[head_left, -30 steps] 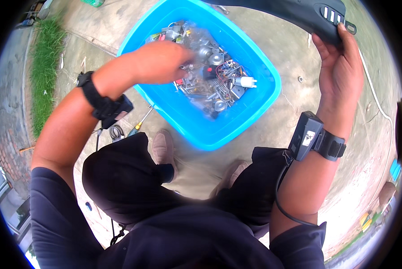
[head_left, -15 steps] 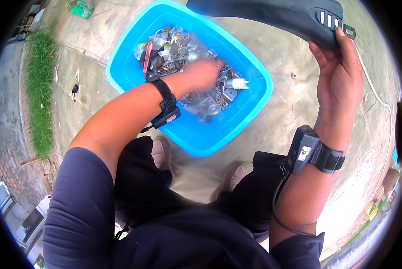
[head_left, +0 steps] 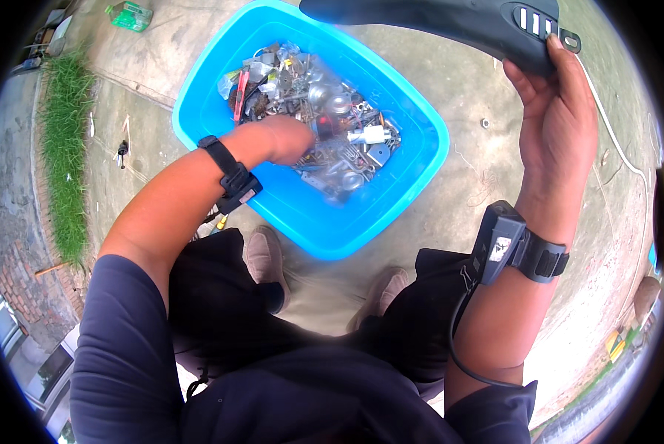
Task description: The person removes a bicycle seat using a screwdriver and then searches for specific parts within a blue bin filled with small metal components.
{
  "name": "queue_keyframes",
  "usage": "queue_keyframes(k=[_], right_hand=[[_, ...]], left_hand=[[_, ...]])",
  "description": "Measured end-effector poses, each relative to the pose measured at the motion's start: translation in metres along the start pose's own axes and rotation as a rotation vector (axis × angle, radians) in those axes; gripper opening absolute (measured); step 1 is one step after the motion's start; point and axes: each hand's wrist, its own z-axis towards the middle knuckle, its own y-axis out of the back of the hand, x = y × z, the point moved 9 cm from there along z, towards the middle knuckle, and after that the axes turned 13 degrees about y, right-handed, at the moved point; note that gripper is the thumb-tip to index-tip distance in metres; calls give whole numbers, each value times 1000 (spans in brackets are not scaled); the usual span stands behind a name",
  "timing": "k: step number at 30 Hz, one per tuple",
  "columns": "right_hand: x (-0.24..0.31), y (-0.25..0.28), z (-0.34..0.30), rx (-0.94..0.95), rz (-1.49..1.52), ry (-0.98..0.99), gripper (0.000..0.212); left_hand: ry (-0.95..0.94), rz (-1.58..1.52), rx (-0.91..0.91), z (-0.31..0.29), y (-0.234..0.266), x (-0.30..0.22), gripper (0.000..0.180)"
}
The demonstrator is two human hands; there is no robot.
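My right hand (head_left: 557, 118) grips the end of a long, curved black plastic mudguard (head_left: 428, 22) with white slots, thumb on its slotted face. The mudguard reaches left over the far rim of a blue plastic tub (head_left: 332, 229). Inside the tub my left hand (head_left: 289, 139) is low over a heap of mixed hardware (head_left: 291, 81), its fingers blurred and mostly hidden. Among the heap are a red-handled tool (head_left: 241, 95) at the left, a white cylindrical part (head_left: 370, 135) at the right, and clear round plastic pieces (head_left: 338, 103).
The tub stands on concrete just beyond my shoes (head_left: 264, 255). A green-labelled bottle (head_left: 129, 15) lies at the far left, near a grass strip (head_left: 67, 155). A small ring nut (head_left: 485, 123) and a white cable (head_left: 614, 140) lie on the right.
My left hand has drawn back left and toward me across the heap, uncovering its middle. The right hand and mudguard have shifted slightly left and away.
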Motion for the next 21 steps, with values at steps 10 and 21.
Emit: queue_keyframes(k=[10, 21], right_hand=[[0, 12, 3, 2, -17, -2, 21], [15, 15, -7, -65, -118, 19, 22]], left_hand=[[-93, -133, -524, -17, 110, -33, 39], [-184, -24, -345, 44, 60, -82, 66]])
